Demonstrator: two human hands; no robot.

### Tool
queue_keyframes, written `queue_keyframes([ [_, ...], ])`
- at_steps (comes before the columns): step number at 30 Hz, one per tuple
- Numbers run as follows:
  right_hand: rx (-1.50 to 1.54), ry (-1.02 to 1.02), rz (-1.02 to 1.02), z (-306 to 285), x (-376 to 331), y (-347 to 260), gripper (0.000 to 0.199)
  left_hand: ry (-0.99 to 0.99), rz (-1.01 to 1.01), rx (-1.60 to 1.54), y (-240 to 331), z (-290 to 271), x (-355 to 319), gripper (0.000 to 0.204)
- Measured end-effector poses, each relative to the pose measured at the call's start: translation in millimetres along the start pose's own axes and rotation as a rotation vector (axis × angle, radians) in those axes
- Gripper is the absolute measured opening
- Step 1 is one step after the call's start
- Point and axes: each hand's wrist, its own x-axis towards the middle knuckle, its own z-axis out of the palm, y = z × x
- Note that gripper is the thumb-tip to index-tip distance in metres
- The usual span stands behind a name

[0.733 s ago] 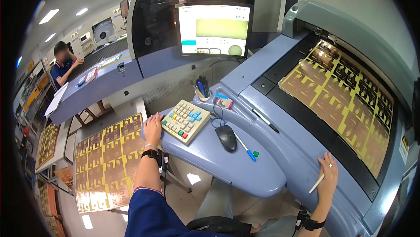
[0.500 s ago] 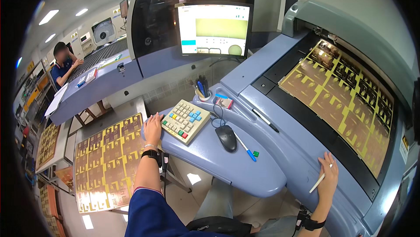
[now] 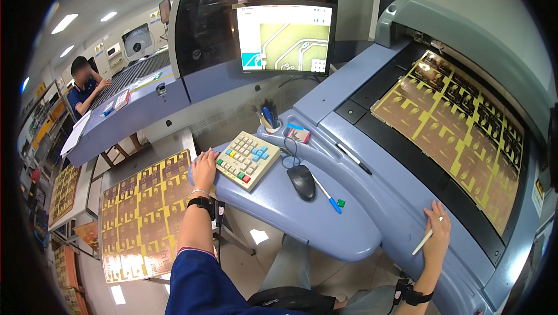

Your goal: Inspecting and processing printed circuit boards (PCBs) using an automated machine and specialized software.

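My left hand (image 3: 204, 169) lies on the left end of the blue-grey console shelf (image 3: 302, 228), its fingers stretched out at the left edge of a beige keypad (image 3: 247, 161) with coloured keys. A slim white pen-like stick (image 3: 422, 242) is held in my right hand (image 3: 437, 230), which rests on the machine's front ledge. Beyond that hand, a copper-and-yellow circuit panel (image 3: 453, 134) lies on the black bed of the machine (image 3: 401, 146). The monitor (image 3: 285, 38) behind the shelf shows a magnified track pattern with pale lines on green.
On the shelf are a black mouse (image 3: 301, 183), a blue-capped pen (image 3: 327, 194) and a small green piece (image 3: 341, 203). A black marker (image 3: 353, 158) and a pen cup (image 3: 269, 120) stand near it. Another panel (image 3: 145, 216) lies at left. A co-worker (image 3: 85, 85) sits at far left.
The monitor picture has switched from a plain green field to a close-up of pale tracks and dots. Both my hands stay in nearly the same place.
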Motion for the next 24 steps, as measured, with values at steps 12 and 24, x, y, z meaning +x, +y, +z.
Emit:
queue_keyframes([
  [12,0.001,0.004,0.005,-0.1,0.2,-2.2,0.020,0.069,0.027,-0.058,-5.3,3.0,-1.9,0.052],
  [24,-0.005,0.007,0.009,1.2,-0.1,-1.2,0.019,0.049,0.019,-0.027,-1.1,-1.7,-3.5,0.055],
])
